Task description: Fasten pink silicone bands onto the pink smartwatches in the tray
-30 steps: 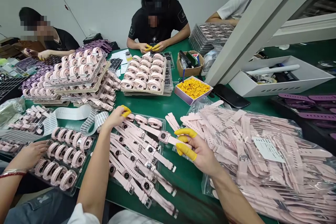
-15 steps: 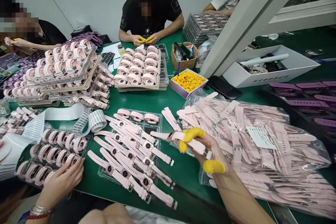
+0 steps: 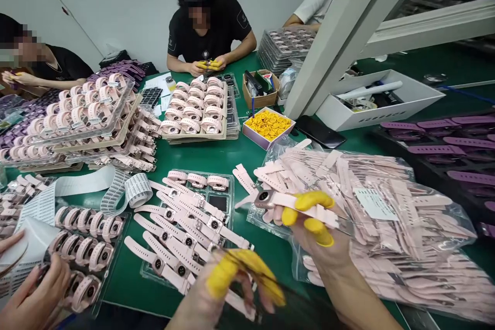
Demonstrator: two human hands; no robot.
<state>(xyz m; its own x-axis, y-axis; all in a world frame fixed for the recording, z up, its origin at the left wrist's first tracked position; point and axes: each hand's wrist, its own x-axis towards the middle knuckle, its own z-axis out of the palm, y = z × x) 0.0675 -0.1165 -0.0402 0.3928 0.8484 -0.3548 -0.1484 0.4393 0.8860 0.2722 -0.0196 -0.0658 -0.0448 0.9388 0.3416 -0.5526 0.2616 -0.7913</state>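
My right hand (image 3: 320, 227), with yellow finger cots on some fingers, is closed around the strap of a pink smartwatch (image 3: 265, 197), its case sticking out to the left. Lower in the view, my left hand (image 3: 243, 281) also wears yellow finger cots. Motion smears its bent fingers and dark strands cross them, so its grip is unclear. Beneath and behind it, several pink watches (image 3: 188, 241) lie in slanting rows, partly on a clear tray (image 3: 231, 185). A bag of pink straps (image 3: 386, 170) spreads just right of my right hand.
At left, a neighbour's hand (image 3: 48, 283) is at a tray of looped watches (image 3: 83, 247), beside a label roll (image 3: 138, 191). Stacked watch trays (image 3: 88, 113), a box of yellow finger cots (image 3: 268, 125) and a phone (image 3: 319, 132) stand farther back. Across the table sits a co-worker (image 3: 204, 36).
My left hand has come into view from below. My right hand has turned the watch and shifted slightly right. The neighbour's hand has moved left across the tray, and the view has shifted somewhat.
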